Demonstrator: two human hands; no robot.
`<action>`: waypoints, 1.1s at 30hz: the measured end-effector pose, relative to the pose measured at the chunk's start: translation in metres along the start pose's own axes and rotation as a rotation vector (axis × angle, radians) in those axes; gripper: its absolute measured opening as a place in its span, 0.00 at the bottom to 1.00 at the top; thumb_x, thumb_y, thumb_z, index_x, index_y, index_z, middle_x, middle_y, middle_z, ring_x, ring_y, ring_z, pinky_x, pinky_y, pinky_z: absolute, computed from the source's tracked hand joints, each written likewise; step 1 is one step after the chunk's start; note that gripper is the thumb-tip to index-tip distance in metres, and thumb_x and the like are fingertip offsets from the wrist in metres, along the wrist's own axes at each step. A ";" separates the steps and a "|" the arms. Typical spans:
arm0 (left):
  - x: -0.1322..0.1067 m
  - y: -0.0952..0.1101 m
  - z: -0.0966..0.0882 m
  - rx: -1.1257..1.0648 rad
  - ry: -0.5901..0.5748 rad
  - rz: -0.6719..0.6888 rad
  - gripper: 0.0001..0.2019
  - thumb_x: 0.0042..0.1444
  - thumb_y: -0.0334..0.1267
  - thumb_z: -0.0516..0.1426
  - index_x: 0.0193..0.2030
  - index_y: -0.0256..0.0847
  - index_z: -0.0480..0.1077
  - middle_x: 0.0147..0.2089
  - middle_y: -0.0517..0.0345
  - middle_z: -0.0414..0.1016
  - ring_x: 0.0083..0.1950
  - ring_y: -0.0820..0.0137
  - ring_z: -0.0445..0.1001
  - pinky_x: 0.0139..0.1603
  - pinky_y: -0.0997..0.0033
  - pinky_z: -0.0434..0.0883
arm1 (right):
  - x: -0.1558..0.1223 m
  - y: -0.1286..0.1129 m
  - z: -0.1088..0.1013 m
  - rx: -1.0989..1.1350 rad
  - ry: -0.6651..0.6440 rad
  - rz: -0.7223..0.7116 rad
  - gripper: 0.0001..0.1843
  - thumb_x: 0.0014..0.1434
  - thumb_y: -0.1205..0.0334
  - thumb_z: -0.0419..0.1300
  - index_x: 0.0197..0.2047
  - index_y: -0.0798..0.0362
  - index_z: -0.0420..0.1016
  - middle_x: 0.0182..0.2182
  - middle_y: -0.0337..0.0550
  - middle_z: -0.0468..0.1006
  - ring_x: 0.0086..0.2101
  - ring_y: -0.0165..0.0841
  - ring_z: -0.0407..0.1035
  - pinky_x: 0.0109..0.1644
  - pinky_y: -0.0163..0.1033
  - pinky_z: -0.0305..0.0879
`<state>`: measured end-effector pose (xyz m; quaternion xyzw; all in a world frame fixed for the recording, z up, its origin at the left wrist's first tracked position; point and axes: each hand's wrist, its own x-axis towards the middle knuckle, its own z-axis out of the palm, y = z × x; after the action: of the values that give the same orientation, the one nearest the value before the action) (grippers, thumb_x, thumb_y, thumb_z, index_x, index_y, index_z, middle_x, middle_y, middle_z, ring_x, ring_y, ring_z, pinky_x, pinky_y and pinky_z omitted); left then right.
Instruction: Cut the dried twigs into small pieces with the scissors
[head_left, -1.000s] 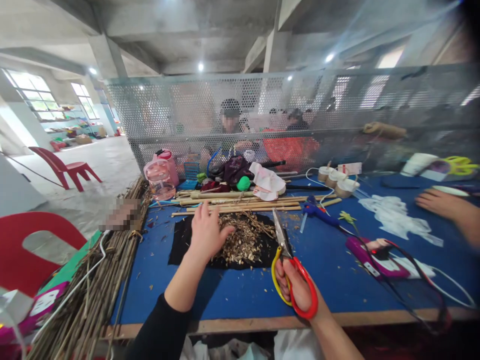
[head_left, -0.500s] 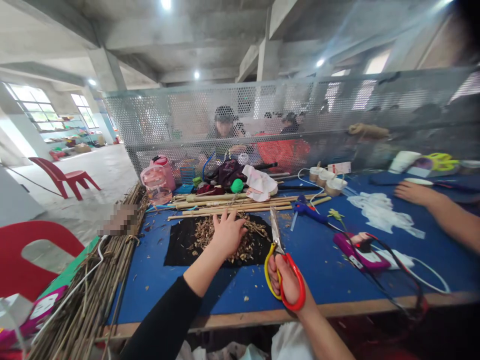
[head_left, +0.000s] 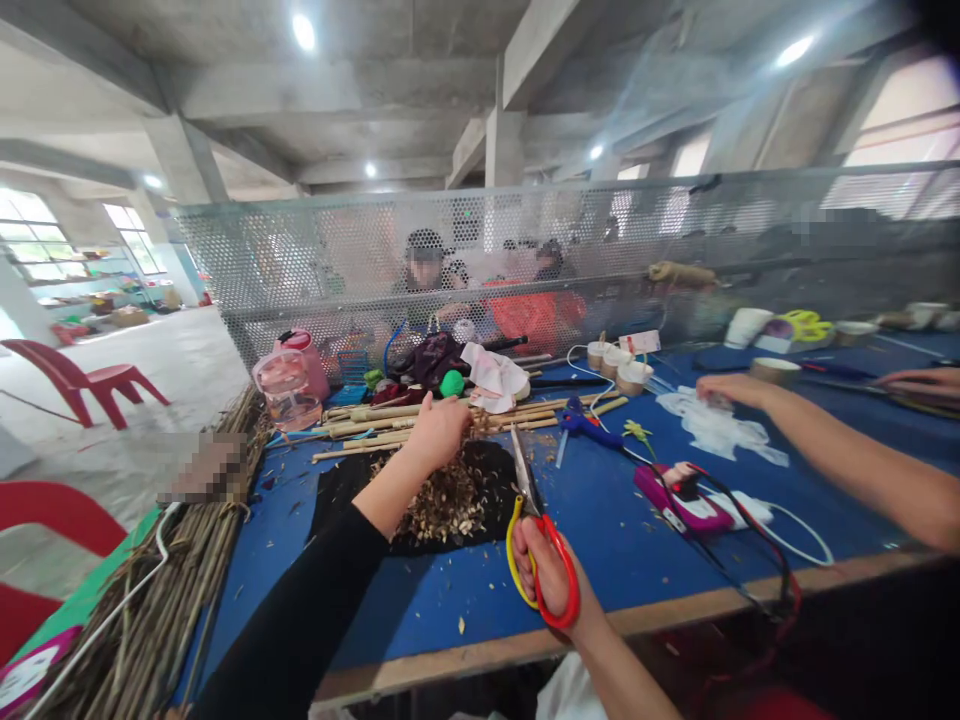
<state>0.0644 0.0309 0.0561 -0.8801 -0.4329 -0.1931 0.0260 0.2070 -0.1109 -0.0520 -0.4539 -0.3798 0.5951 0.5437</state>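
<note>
My left hand point(head_left: 439, 430) reaches over the far edge of a pile of dry plant chips point(head_left: 450, 495) lying on a black cloth point(head_left: 352, 490). Its fingers are curled at the row of bamboo sticks point(head_left: 375, 420); what they grip is hidden. My right hand point(head_left: 551, 575) is closed in the handles of red and yellow scissors point(head_left: 534, 530), blades pointing away over the blue table point(head_left: 420, 600).
A bundle of thin sticks point(head_left: 172, 590) lies along the table's left edge. A pink jug point(head_left: 289, 380), a blue glue gun point(head_left: 585, 420), a pink device with cables point(head_left: 679, 495), small cups point(head_left: 622, 365) and white scraps point(head_left: 712, 425) are there. Another person's arm point(head_left: 840, 455) reaches in from the right. A mesh screen point(head_left: 525, 250) stands behind.
My left hand has moved from the middle of the chip pile to its far edge at the bamboo sticks. The view has swung to the right. The other person's arm has reached further in.
</note>
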 end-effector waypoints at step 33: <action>-0.082 -0.002 0.039 -1.034 0.221 -0.523 0.12 0.51 0.46 0.55 0.30 0.37 0.66 0.24 0.63 0.65 0.25 0.77 0.61 0.27 0.77 0.60 | 0.096 -0.049 0.061 -0.249 -0.036 -0.236 0.18 0.41 0.52 0.66 0.26 0.53 0.62 0.25 0.38 0.72 0.21 0.27 0.63 0.24 0.34 0.60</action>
<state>0.0300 -0.0213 -0.0099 -0.6174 -0.4800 -0.4694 -0.4099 0.1640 -0.0070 0.0005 -0.4592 -0.5109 0.4834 0.5427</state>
